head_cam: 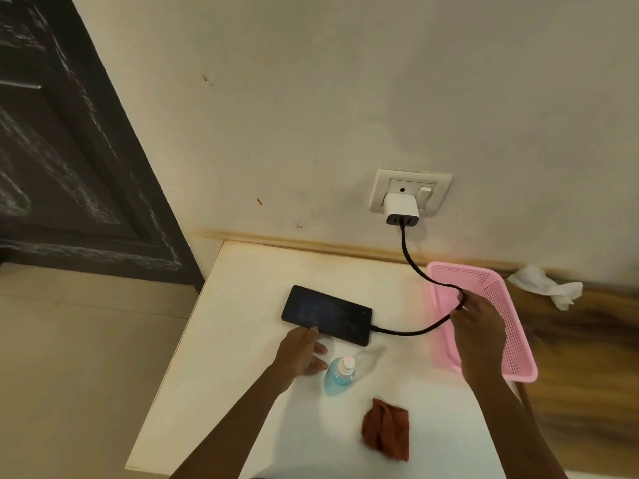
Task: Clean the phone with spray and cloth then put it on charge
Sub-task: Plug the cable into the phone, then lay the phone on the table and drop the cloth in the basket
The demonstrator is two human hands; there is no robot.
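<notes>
The rust-red cloth (386, 433) and the blue spray bottle (339, 375) stood nearest on the white counter (242, 271). The left hand (300, 354), fingers relaxed, steadied the smartphone (326, 314) lying flat mid-counter; the right hand (479, 326) pinched the plugged charging cable (411, 331), probably guiding slack clear of the pink basket (511, 319), near the right edge
</notes>
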